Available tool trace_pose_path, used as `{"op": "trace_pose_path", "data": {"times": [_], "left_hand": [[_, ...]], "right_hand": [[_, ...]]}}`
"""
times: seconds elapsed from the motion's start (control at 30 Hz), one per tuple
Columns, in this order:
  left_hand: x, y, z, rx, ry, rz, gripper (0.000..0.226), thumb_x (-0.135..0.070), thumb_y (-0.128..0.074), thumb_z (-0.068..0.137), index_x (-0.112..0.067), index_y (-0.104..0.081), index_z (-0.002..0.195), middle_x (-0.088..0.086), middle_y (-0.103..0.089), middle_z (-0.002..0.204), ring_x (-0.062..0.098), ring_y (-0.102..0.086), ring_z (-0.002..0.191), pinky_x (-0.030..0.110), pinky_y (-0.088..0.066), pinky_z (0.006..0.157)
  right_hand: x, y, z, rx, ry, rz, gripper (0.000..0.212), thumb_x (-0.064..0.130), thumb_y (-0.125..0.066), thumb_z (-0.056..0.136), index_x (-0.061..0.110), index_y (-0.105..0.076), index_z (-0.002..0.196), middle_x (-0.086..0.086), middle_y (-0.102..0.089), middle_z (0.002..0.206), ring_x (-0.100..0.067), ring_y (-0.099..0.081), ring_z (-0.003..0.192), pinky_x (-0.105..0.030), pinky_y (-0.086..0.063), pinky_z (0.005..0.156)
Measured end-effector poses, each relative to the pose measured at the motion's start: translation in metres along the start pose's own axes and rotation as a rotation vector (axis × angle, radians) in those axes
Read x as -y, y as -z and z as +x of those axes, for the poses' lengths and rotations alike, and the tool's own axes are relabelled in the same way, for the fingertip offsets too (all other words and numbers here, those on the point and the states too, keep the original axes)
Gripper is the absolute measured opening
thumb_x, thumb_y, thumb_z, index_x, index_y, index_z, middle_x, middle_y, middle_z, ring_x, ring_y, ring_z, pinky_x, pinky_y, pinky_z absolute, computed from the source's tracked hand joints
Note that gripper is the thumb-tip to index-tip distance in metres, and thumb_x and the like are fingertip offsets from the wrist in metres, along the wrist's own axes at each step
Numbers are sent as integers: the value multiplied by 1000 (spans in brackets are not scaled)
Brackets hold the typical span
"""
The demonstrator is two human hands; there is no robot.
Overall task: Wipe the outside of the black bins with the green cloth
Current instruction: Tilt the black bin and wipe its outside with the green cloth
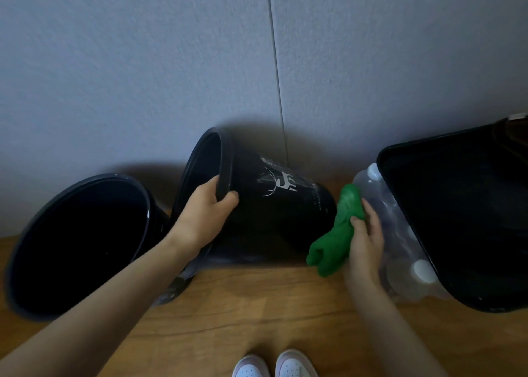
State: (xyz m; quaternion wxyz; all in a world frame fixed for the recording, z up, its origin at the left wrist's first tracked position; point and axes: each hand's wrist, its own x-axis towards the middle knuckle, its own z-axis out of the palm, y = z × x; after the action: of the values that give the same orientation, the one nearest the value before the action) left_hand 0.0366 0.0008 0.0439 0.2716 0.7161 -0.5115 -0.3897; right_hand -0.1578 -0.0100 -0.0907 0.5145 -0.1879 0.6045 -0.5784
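A round black bin [274,202] with a white deer print is tipped on its side, its mouth facing left. My left hand [205,213] grips its rim. My right hand [364,245] holds a crumpled green cloth [337,233] against the bin's bottom end. A second round black bin [80,242] stands at the left, tilted toward me. A rectangular black bin [463,216] stands at the right.
A shrink-wrapped pack of plastic bottles [400,233] lies between my right hand and the rectangular bin. A grey wall [171,62] rises right behind the bins. The floor [257,305] is wood. My two white shoes [274,365] show at the bottom edge.
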Motion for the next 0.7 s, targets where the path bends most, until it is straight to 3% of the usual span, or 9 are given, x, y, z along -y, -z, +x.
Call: {"op": "trace_pose_path", "data": {"times": [0.13, 0.23, 0.37, 0.5, 0.6, 0.7], "left_hand": [[5, -13, -9, 39, -67, 5, 23, -9, -48, 93, -30, -58, 92, 14, -67, 93, 35, -64, 89, 44, -55, 83], [11, -18, -12, 75, -90, 27, 27, -7, -49, 93, -33, -56, 93, 13, -67, 90, 34, -63, 87, 46, -54, 83], [14, -19, -11, 64, -115, 67, 28, -7, -50, 93, -35, -56, 92, 8, -66, 81, 35, -62, 81, 42, -54, 79], [16, -18, -9, 91, -100, 68, 29, -6, -50, 92, -32, -57, 104, 16, -68, 97, 36, -63, 90, 49, -53, 83], [16, -16, -6, 114, -84, 15, 54, 4, -51, 87, -26, -46, 131, 2, -67, 107, 18, -65, 96, 36, -55, 87], [13, -17, -2, 140, -68, -70, 64, 12, -51, 83, -27, -41, 132, 4, -65, 106, 18, -64, 99, 38, -54, 88]], "right_hand": [[19, -12, 0, 76, -27, 213, 36, 12, -44, 87, 40, -60, 104, -4, -59, 124, -23, -56, 115, -43, -45, 98], [28, -23, -2, 194, -64, 316, 33, 7, -40, 89, 24, -61, 107, -6, -62, 111, -25, -57, 107, -41, -44, 93], [24, -27, -4, 189, -161, 317, 29, 10, -41, 89, 25, -65, 98, -3, -65, 99, -23, -60, 97, -40, -48, 87], [27, -19, -9, 244, -318, 449, 23, 29, -46, 92, 14, -63, 93, -1, -69, 73, -16, -67, 70, -24, -54, 57], [31, -21, -12, 277, -285, 423, 29, 34, -54, 87, 13, -63, 104, -4, -70, 86, -17, -68, 76, -28, -55, 64], [38, -32, -18, 278, -27, 207, 41, 21, -64, 72, 21, -62, 113, 1, -69, 96, -15, -66, 87, -31, -52, 75]]}}
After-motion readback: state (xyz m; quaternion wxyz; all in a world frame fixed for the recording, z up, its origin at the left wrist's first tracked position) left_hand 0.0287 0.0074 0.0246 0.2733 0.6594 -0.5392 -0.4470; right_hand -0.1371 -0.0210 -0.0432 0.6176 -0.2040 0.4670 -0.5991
